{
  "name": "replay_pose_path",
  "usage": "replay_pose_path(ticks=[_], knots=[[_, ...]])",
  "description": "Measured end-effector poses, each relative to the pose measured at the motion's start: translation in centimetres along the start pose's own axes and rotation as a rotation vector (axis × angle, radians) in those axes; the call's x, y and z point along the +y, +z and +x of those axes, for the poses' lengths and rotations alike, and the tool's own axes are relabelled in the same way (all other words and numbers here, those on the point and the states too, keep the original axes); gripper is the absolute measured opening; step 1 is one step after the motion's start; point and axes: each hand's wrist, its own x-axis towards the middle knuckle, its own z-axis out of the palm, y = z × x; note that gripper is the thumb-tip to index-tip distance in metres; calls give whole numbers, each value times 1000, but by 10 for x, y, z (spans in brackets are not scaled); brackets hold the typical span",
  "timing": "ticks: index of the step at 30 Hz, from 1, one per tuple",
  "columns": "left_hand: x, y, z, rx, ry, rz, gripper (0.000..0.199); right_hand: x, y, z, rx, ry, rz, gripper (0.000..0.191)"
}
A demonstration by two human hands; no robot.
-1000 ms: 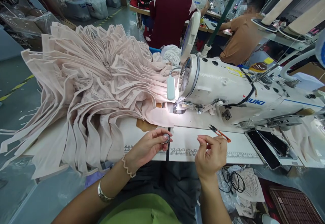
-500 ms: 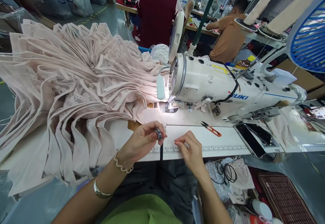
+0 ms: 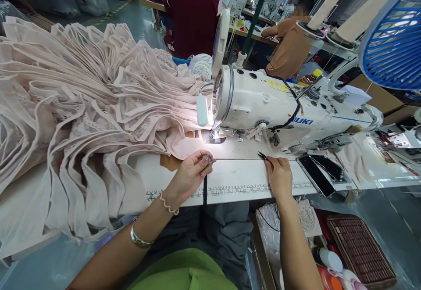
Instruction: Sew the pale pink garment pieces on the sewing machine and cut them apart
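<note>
Between the thumb and fingers of my left hand (image 3: 192, 171) is a small round metal bobbin case (image 3: 207, 159), held above the table edge in front of the needle area. My right hand (image 3: 279, 176) is closed over the thread snips (image 3: 262, 155); only their dark blades stick out to the left, and the orange handle is hidden under my fingers. Behind both hands stands the white sewing machine (image 3: 253, 101), its lamp lighting the needle plate. A large pile of pale pink fabric pieces (image 3: 98, 105) lies left of the machine, the nearest piece reaching toward the needle.
Two phones (image 3: 315, 176) lie right of my right hand. A printed ruler (image 3: 237, 190) runs along the table's front edge. A blue fan (image 3: 391, 40) and thread cones (image 3: 329, 7) stand at the upper right. A brown woven basket (image 3: 360, 248) sits below. Two people work beyond.
My right hand has moved right and closed over the thread snips, which lay loose on the table before. My left hand still holds the bobbin case, now turned somewhat. The view has shifted slightly.
</note>
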Motion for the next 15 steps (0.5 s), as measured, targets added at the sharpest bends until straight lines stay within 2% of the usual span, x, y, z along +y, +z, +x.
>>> replay_pose_path(ticks=[2, 5, 10, 12, 15], knots=[[0, 0, 0, 6, -3, 8, 34, -8, 1, 1, 26, 14, -13, 38], [1, 2, 1, 17, 8, 13, 36, -42, -4, -2, 21, -7, 73, 36], [0, 3, 0, 15, 7, 22, 37, -108, -20, -11, -188, -292, 114, 25], [-1, 2, 1, 16, 7, 21, 38, -125, -21, -13, -205, -341, 144, 24], [0, 2, 3, 13, 10, 18, 39, -139, -13, -14, -151, -392, 136, 23]])
